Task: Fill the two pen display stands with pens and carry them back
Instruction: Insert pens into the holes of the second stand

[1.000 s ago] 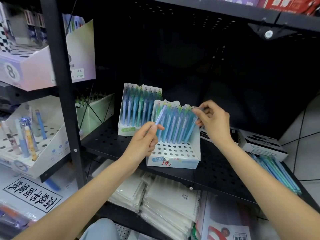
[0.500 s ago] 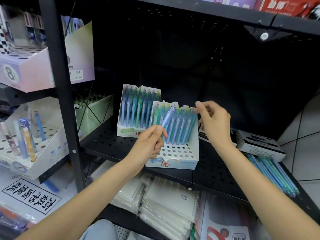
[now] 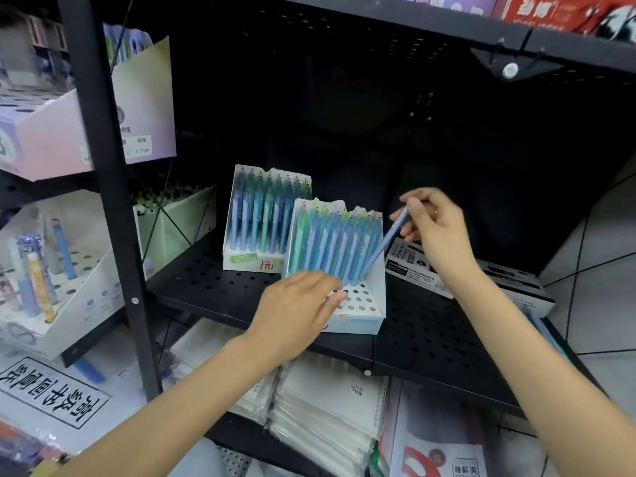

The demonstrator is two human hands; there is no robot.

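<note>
The right hand (image 3: 435, 232) pinches a blue pen (image 3: 385, 246) at 3 o'clock of the front stand (image 3: 364, 304), aiming for a hole. The left hand (image 3: 296, 311), fingers loose, steadies it.

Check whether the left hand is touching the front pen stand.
Touching. The head view shows the left hand resting on the front pen stand, fingertips lying on its perforated white tray just below the row of pens.

Front stand (image 3: 358, 321) right of rear stand (image 3: 241, 261)
</note>
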